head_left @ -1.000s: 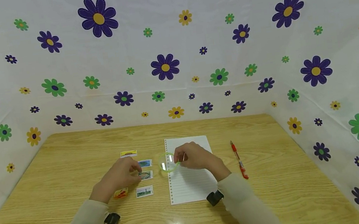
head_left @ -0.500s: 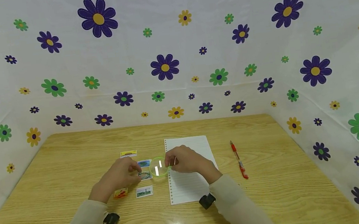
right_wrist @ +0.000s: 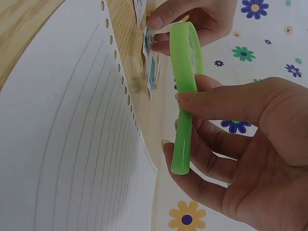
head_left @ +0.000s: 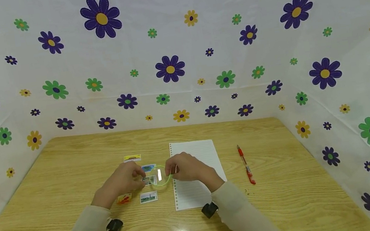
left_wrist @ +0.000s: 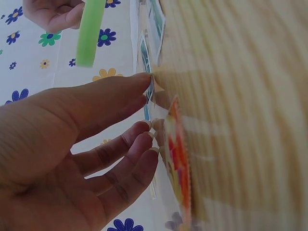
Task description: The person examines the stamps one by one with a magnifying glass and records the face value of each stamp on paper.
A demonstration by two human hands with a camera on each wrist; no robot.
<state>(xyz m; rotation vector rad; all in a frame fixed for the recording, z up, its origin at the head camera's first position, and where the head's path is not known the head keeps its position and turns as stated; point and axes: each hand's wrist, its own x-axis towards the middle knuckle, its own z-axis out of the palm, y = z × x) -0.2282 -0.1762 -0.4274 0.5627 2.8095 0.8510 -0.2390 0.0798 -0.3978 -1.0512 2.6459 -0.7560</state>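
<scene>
Right hand [head_left: 187, 166] is grasping green magnifying glass [right_wrist: 182, 72]: handle [right_wrist: 182, 149] darker than rim [right_wrist: 181, 50], clear round lens [head_left: 160, 175] catching white glare. Lens is hovering at 3 o'clock from left hand [head_left: 126, 179], whose relaxed fingertips [left_wrist: 142, 126] are touching a picture card [head_left: 148, 181].

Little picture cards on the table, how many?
5: yellow card at the back, blue card next, greenish card by the left hand, tower card front-right, orange card front-left. The hand may hide more.
</scene>
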